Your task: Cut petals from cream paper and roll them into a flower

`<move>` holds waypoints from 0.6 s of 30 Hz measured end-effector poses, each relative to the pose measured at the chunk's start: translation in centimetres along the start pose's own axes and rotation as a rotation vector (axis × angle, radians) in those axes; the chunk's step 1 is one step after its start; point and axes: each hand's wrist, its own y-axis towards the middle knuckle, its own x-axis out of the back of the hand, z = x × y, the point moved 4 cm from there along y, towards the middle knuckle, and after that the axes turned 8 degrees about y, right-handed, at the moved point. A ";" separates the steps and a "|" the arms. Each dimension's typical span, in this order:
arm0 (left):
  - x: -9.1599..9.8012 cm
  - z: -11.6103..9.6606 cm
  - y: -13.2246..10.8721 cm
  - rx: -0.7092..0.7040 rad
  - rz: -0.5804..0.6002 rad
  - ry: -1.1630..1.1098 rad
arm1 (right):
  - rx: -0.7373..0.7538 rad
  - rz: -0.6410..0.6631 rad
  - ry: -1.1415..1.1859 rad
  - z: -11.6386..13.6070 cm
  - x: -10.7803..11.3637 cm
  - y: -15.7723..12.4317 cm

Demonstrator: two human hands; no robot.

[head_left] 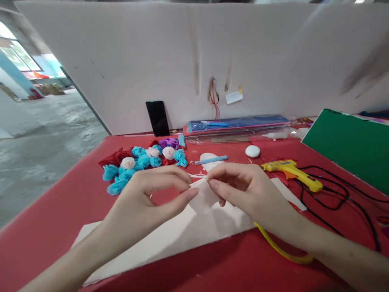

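My left hand (pixel 152 194) and my right hand (pixel 246 190) meet over the middle of the red table (pixel 60 211). Both pinch a small piece of pale pink paper (pixel 203 198) between thumb and fingers. Under the hands lies a larger pale sheet (pixel 179 235). A heap of paper flowers (pixel 142 162) in blue, white, red and purple sits just beyond my left hand.
A yellow glue gun (pixel 291 172) with black cables (pixel 334 194) lies to the right, and a yellow cord (pixel 279 249) runs under my right wrist. A blue pen (pixel 211 160), a white round object (pixel 252 151), a black phone (pixel 157 118), packs of coloured sheets (pixel 237 123) and a green board (pixel 349 142) stand farther back.
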 end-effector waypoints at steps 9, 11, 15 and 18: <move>0.2 0.4 0.1 0.011 -0.048 0.064 | 0.013 -0.021 -0.063 0.3 -0.3 -0.3; 0.2 0.4 0.1 0.015 -0.060 0.070 | 0.022 -0.024 -0.085 0.3 -0.3 -0.4; 0.2 0.3 0.0 0.014 -0.068 0.076 | 0.061 -0.035 -0.132 0.5 -0.2 -0.6; 0.2 0.3 0.0 0.037 -0.061 0.083 | 0.091 -0.030 -0.166 0.7 -0.3 -0.6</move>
